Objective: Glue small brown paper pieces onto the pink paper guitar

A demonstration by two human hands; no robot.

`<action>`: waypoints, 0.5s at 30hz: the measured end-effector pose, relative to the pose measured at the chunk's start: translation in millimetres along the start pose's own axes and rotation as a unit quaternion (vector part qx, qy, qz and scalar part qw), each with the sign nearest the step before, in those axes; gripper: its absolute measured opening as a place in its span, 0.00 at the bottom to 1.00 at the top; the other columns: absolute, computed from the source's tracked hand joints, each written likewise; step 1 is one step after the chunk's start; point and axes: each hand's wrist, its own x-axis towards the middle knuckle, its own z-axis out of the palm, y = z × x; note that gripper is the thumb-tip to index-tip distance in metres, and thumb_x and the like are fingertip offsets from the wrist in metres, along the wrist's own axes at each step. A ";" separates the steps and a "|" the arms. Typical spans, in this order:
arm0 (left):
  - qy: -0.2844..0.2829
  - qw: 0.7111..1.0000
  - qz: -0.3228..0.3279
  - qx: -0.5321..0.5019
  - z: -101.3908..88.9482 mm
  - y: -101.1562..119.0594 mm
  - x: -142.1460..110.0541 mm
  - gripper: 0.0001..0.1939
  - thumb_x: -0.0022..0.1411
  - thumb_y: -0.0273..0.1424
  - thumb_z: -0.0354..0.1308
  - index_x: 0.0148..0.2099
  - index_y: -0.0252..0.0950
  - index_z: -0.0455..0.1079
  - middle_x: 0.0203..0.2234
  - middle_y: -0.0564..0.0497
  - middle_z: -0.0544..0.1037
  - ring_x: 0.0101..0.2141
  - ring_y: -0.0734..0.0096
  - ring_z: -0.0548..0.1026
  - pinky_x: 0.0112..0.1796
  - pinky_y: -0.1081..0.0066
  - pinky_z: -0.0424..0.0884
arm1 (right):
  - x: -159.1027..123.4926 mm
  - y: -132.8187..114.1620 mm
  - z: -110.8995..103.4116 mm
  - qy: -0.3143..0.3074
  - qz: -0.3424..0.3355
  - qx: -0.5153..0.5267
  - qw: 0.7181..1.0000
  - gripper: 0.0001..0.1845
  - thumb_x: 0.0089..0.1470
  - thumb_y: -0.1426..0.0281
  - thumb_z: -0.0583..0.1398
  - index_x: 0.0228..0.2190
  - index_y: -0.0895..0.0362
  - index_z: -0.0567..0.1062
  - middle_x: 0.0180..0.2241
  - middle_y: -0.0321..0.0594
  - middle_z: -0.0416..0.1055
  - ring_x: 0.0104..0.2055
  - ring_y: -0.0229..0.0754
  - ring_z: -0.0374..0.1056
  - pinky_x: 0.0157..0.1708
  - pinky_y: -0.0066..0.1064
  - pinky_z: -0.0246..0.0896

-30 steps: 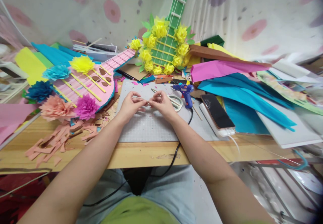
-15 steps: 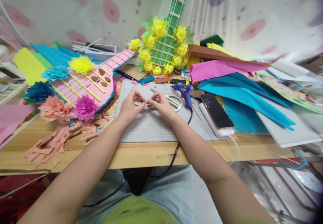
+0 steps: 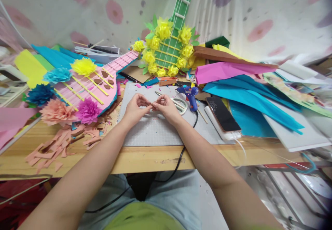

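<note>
While the near edge of the wooden surface (image 3: pixel 155 161) carries a black cord (image 3: pixel 180 161) running over it, peach paper strips (image 3: pixel 50 149) lie loose at the left, leftovers, it seems, of cutting already done. Farther in, above the gray mat (image 3: pixel 145 135), the left hand (image 3: pixel 135 109) and right hand (image 3: pixel 168 109) meet at their fingertips. Each grip is narrow, pinched on what looks like a tiny brownish piece (image 3: pixel 151 104), too small to identify. It is apart from everything but the fingers, so work on it seems unfinished; how much is left cannot be told. Just right of the hands, scissors (image 3: pixel 183 107) and a blue glue gun (image 3: pixel 191 98) lie unheld, with a phone (image 3: pixel 223 114) farther right.

Beyond, at the left, the pink guitar (image 3: pixel 112 96) looks well advanced: five paper flowers (image 3: pixel 88 111), yellow strips (image 3: pixel 89 90) and brown drop-shaped pieces (image 3: pixel 98 81) are in place, though its right edge bears no flowers. Farthest, the green guitar (image 3: pixel 169 53) appears essentially complete, strung and ringed with yellow flowers (image 3: pixel 164 28). Blue paper (image 3: pixel 249 93) is heaped at the right.
</note>
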 end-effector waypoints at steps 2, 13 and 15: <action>0.000 1.000 0.018 0.007 -0.1 0.1 0.2 0.18 0.41 0.25 0.65 0.32 0.37 0.58 0.27 0.55 0.74 0.29 0.74 0.75 0.31 0.72 0.71 | 0.3 0.5 -0.6 -0.002 -0.002 -0.001 1.000 0.29 0.36 0.58 0.70 0.30 0.53 0.58 0.25 0.30 0.71 0.27 0.35 0.71 0.32 0.31 0.68; 0.011 0.993 0.088 0.076 -0.4 -4.6 0.2 0.15 0.45 0.24 0.64 0.33 0.36 0.60 0.27 0.55 0.74 0.29 0.75 0.75 0.33 0.72 0.71 | 0.7 -0.8 1.4 0.023 0.002 0.029 0.999 0.30 0.30 0.59 0.71 0.28 0.54 0.59 0.22 0.27 0.73 0.24 0.32 0.70 0.30 0.28 0.67; 0.019 0.993 0.088 0.073 0.0 -5.0 -0.1 0.16 0.45 0.26 0.64 0.33 0.36 0.60 0.27 0.54 0.75 0.29 0.75 0.75 0.33 0.73 0.71 | 0.2 -1.7 1.9 0.023 0.004 0.028 0.999 0.30 0.30 0.59 0.71 0.28 0.54 0.59 0.22 0.26 0.72 0.23 0.32 0.70 0.30 0.28 0.67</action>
